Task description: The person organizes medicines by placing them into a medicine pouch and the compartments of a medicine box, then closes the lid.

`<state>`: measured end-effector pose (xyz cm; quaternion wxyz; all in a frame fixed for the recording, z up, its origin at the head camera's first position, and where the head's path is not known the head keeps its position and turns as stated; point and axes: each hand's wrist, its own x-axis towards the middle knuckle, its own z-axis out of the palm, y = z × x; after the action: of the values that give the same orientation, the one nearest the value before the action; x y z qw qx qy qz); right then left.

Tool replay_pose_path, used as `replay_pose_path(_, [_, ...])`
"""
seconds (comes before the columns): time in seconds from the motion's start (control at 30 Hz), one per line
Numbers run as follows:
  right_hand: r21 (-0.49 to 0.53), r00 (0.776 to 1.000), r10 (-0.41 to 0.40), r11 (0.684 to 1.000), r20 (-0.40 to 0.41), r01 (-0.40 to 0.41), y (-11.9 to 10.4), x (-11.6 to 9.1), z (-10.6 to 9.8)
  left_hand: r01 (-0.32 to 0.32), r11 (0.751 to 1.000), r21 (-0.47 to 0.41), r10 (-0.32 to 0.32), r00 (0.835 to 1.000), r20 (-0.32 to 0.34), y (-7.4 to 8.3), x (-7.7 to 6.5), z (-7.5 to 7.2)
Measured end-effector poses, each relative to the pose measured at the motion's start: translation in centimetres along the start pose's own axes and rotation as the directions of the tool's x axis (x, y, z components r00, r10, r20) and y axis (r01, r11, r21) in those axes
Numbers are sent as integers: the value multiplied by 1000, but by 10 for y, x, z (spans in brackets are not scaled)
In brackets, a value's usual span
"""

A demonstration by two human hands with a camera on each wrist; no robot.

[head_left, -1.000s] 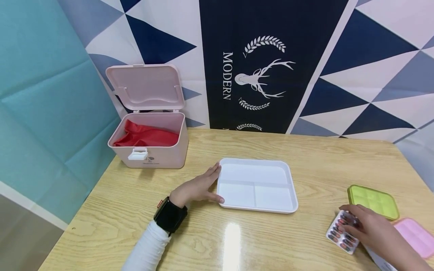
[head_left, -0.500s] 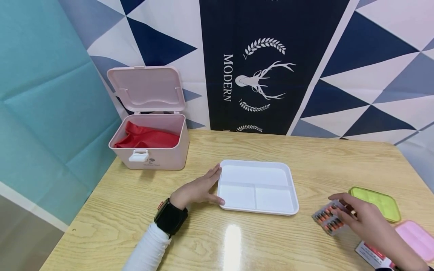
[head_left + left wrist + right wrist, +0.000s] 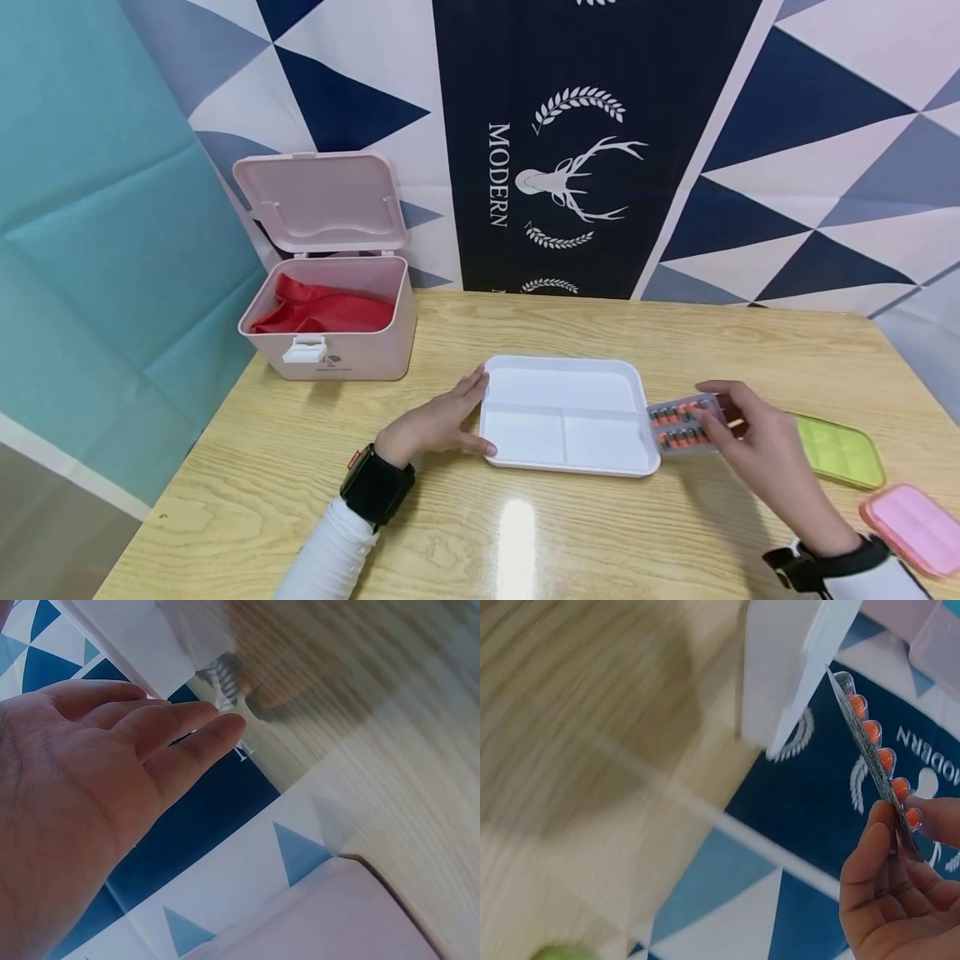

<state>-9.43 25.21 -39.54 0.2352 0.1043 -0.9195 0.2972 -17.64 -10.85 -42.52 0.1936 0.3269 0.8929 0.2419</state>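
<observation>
A white tray [image 3: 567,385] with three compartments lies in the middle of the table in the head view. My left hand [image 3: 438,421] rests at its left edge, fingers extended and thumb at the near corner. In the left wrist view the palm and straight fingers of that hand [image 3: 127,757] show beside the tray [image 3: 142,645]. My right hand [image 3: 761,450] pinches a blister pack of capsules [image 3: 678,425] by its right end, with the pack's left end overlapping the tray's right rim. The right wrist view shows the pack [image 3: 877,757] edge-on, orange capsules outward, between thumb and fingers.
A pink box [image 3: 337,354] with its lid up and a red cloth [image 3: 330,308] inside stands at the back left. On the right lie a green pill case [image 3: 840,450] and a pink pill case [image 3: 915,529]. A patterned wall covering [image 3: 555,142] rises behind the table.
My right hand has carried the blister pack up and leftward from beside the pill cases to the tray's right rim. The left hand stays at the tray's left edge.
</observation>
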Motion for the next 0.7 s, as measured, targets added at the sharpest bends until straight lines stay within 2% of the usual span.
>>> replay_pose_path(0.4, [35,995,21,999,97,-25,-23,4,43,-2,1000,-12,2,1000,-6,1,0,0])
replay_pose_path(0.7, [45,980,60,997,191,-70,-28,0,57,-5,1000,-1,5,1000,-7,0,0,2])
